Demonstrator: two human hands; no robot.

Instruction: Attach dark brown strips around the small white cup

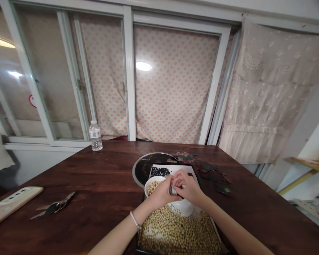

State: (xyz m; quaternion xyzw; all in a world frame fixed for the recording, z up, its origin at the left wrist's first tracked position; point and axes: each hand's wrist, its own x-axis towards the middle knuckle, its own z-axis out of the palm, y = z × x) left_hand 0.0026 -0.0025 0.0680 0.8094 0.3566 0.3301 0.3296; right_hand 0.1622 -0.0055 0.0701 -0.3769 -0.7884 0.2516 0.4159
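My left hand (pixel 163 190) and my right hand (pixel 187 187) meet above a tray (pixel 153 165), fingers closed and almost touching. Between them is a small whitish object (pixel 173 191), mostly covered by the fingers; its kind does not show. Just below the hands stands a white bowl (pixel 184 208) with a pattern of small dark marks. Behind my left hand a second white bowl (pixel 146 184) contains small multicoloured beads (pixel 152 187). Many yellowish-tan round beads (pixel 175 230) spread over the near part of the tray. Small black beads (pixel 159 171) lie in its far left corner.
A round dark inset with a pale rim (pixel 135 173) lies partly under the tray. Dark green and reddish scraps (pixel 207 166) are scattered to the right. On the left are a power strip (pixel 16 203), keys (pixel 55 206) and a water bottle (pixel 96 136) near the wooden table's (pixel 101 170) far edge.
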